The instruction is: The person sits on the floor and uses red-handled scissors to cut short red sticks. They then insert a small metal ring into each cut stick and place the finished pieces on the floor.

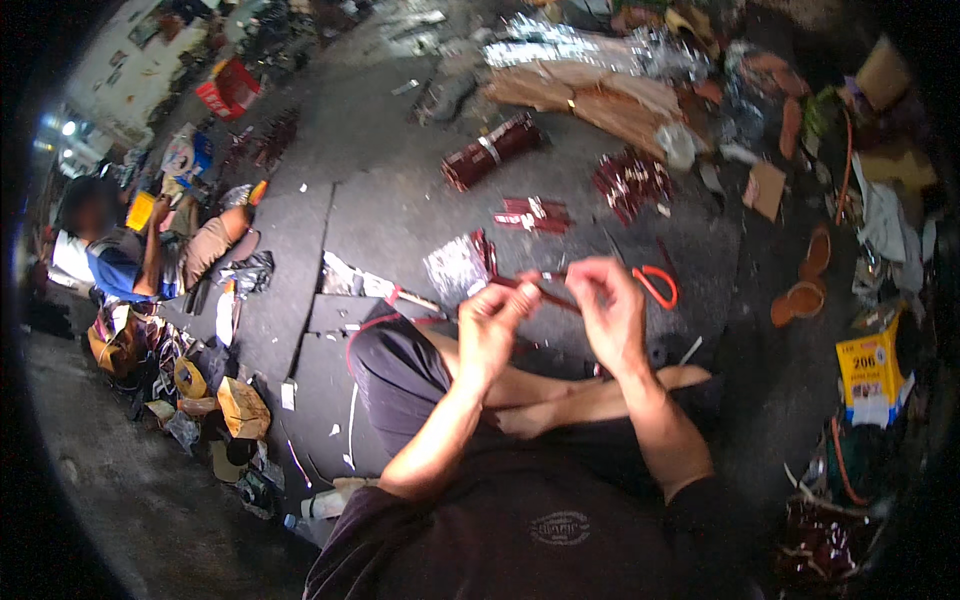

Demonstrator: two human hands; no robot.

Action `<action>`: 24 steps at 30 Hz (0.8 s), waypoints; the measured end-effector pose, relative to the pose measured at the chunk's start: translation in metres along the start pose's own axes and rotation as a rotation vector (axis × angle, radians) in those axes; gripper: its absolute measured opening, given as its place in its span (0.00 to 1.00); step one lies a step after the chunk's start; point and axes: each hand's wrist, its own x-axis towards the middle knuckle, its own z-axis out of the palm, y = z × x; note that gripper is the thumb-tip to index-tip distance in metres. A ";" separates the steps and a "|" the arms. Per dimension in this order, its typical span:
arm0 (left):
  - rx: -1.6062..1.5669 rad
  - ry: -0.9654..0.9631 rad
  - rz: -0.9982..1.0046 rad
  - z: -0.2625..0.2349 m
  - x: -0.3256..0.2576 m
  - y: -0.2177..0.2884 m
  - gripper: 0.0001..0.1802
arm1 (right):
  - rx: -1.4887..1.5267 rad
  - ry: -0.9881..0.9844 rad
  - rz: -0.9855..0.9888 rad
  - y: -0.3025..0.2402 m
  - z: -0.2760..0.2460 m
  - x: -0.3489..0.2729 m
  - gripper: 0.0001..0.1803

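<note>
My left hand (488, 328) is closed in a pinch on one end of a thin dark red strip (558, 298). My right hand (610, 312) pinches the strip farther right, its fingers bent, so the strip spans the gap between both hands above my crossed legs. Close to my right hand, orange-handled scissors (657, 288) lie on the dark floor. Beyond my left hand sits a shiny clear plastic packet (456, 264). Farther off are several loose dark red strips (533, 215), a rolled dark red bundle (490, 152) with a pale band, and a pile of similar pieces (632, 186).
Brown sheets (585, 100) and silvery plastic (560, 45) lie at the far side. Brown sandals (803, 285) and a yellow box (868, 365) stand to the right. At the left, another person (140, 250) sits near bags and scraps (243, 408).
</note>
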 end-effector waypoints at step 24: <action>-0.221 -0.081 -0.169 -0.002 -0.001 0.015 0.17 | 0.297 -0.322 0.202 0.006 -0.003 -0.004 0.07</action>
